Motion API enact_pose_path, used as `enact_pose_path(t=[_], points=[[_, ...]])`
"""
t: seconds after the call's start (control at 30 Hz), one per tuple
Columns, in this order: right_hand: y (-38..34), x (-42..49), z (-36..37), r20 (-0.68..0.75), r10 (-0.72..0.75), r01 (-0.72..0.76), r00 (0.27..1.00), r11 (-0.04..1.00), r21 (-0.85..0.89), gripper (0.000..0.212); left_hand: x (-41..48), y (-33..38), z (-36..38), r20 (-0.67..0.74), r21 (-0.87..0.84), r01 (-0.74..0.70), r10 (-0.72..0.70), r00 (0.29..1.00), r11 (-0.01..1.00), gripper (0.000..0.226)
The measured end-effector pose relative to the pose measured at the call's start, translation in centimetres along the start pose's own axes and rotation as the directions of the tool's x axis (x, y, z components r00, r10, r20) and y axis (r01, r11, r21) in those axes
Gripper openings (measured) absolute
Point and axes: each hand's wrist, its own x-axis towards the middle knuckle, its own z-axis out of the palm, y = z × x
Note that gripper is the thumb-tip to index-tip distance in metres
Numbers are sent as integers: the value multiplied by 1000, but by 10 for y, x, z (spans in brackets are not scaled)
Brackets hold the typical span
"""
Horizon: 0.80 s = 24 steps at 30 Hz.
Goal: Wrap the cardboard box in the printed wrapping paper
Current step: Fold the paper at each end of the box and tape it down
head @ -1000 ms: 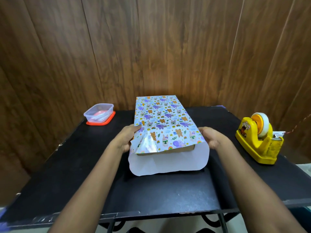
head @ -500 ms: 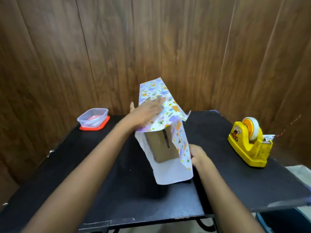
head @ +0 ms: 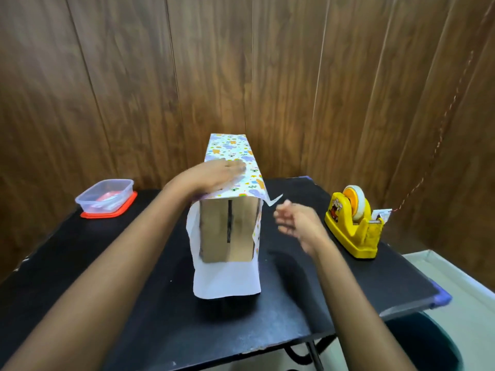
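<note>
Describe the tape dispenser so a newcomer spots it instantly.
On the black table, look right, past the right hand. The tape dispenser stands near that edge: the only yellow thing, holding a tape roll, unlike the clear container with red lid at left.

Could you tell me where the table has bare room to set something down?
The table is bare front left, between the plastic container and the near edge, and front right, nearer than the tape dispenser. It is crowded between the cardboard box and dispenser, where the right hand hovers.

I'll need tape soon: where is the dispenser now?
In the head view, the yellow tape dispenser stands on the right side of the black table, right of the right hand.
</note>
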Motion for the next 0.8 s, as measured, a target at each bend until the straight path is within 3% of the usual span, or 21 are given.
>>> enact_pose_path(t=[0.07, 0.13, 0.2, 0.27, 0.33, 0.43, 0.53, 0.63, 0.73, 0.8], points=[[-27, -19, -7, 15, -235, 235, 972, 972, 21, 20, -14, -5, -4, -59, -345, 17, -39, 998, 938, 38], [-47, -46, -6, 171, -370, 384, 913, 921, -60, 45, -30, -7, -12, -49, -456, -53, 34, 998, 888, 28], [-54, -65, 1, 294, -360, 440, 885, 854, -278, 86, -39, -5, -16, 59, -326, -106, 132, 989, 939, 43], [-54, -74, 14, 294, -386, 484, 875, 720, -498, 98, -44, 4, -16, 173, -93, -115, 129, 976, 989, 77], [-46, -74, 29, 240, -484, 517, 841, 591, -620, 83, -39, 11, -5, 185, 196, -174, 138, 973, 965, 88], [-21, -70, 49, 41, -641, 462, 767, 505, -729, 51, -32, 21, 13, 69, 565, -199, 195, 978, 800, 70], [0, -68, 63, -132, -714, 379, 687, 508, -773, 26, -32, 23, 20, 3, 712, -173, 243, 970, 680, 64], [10, -70, 77, -213, -777, 356, 592, 490, -796, 30, -34, 23, 22, -25, 758, -171, 290, 957, 630, 59], [-1, -75, 85, -202, -687, 322, 698, 553, -769, 48, -37, 22, 23, -47, 788, -166, 326, 944, 593, 57], [-5, -72, 88, -219, -706, 265, 673, 507, -820, 50, -38, 20, 23, -58, 803, -160, 343, 938, 574, 56]])
